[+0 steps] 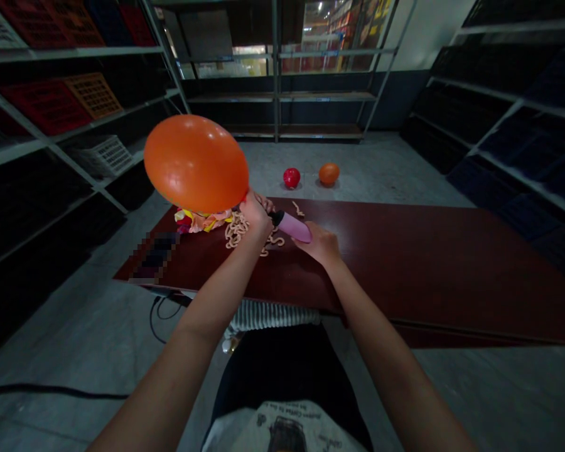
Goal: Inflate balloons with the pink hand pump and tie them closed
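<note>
A large inflated orange balloon (195,164) is up in the air over the left part of the table. My left hand (256,210) is closed around its neck, where the balloon meets the black nozzle of a pink balloon pump (294,226). At the other end of the pump, my right hand (321,245) grips the pink body. Behind and below my left hand lies a heap of beige twisted strings (235,231), partly hidden by it. Several uninflated balloons (200,221) in red, yellow and peach lie under the orange one.
The dark red table (428,263) spans the width before me. A pixelated dark object (154,256) lies at its left edge. On the floor beyond are a red balloon (291,177) and a smaller orange balloon (329,174). Shelves with crates (94,95) line the left.
</note>
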A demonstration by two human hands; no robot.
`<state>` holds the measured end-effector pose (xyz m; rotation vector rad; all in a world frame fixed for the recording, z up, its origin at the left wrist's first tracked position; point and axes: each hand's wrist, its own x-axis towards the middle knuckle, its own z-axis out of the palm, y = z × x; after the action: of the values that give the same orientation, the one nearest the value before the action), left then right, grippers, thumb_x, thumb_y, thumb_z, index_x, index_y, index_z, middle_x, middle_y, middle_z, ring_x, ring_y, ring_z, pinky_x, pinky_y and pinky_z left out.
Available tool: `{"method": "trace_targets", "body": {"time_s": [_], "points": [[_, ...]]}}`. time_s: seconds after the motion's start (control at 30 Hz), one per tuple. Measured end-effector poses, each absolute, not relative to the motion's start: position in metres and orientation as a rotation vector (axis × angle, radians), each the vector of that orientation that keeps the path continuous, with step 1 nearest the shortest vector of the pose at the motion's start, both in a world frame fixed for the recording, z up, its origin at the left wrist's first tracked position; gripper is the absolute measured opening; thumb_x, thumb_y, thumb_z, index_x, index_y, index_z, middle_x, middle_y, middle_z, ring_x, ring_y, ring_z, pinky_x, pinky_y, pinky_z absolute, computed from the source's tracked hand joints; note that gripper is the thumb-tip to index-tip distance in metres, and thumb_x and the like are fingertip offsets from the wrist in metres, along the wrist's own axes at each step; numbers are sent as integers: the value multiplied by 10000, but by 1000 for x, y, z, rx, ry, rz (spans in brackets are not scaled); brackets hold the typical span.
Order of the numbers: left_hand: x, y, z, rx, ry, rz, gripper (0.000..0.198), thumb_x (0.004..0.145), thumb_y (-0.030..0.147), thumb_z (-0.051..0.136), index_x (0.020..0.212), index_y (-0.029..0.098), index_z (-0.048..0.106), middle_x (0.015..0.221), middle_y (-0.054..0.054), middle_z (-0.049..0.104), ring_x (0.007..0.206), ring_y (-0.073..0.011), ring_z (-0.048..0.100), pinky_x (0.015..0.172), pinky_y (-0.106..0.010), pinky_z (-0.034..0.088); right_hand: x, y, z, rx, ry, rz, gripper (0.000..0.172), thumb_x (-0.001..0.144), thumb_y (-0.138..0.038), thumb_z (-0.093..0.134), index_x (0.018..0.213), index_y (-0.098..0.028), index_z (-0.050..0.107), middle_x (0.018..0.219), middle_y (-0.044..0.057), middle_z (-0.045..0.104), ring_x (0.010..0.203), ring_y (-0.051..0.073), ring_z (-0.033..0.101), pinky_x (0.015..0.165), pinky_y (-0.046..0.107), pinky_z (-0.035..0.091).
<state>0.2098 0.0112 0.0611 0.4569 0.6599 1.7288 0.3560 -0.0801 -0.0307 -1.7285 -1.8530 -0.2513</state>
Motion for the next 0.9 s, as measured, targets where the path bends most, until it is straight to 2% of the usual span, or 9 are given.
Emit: {"method": "trace_targets", "body": {"time_s": [0.23,0.43,0.53,0.7,0.9], "points": [[157,1,60,330,662,1809,407,924,150,466,574,207,267,424,77,245,319,-70,246,381,-241,210,352,-86,-30,-1646,-2010,-262,405,841,-519,673,1094,-203,662,980,63,758,864,229,715,689,297,456],[106,-1,89,368,659,1813,427,978,255,436,605,212,233,432,75,230,329,-91,246,391,-248,253,352,-86,-29,-1595,-2058,-237,407,835,-509,692,1098,-201,661,1002,63,762,884,235,719,718,299,478],[91,1,112,399,702,1850,457,968,337,506,631,211,225,448,85,226,327,-78,243,385,-234,256,352,-85,-28,-1576,-2044,-218,405,826,-484,706,1109,-199,663,1017,72,762,880,237,722,734,308,496],[106,17,145,489,719,1893,502,937,416,582,630,214,240,453,86,231,320,-73,234,363,-229,251,355,-84,-29,-1538,-1928,-184,416,851,-489,676,1135,-186,655,1015,94,760,888,242,728,750,314,517],[167,46,150,548,656,1868,496,935,395,603,598,211,289,422,86,258,300,-67,242,349,-224,214,364,-79,-33,-1638,-1719,-211,350,840,-494,667,1042,-208,662,865,71,757,755,253,723,641,315,485]]}}
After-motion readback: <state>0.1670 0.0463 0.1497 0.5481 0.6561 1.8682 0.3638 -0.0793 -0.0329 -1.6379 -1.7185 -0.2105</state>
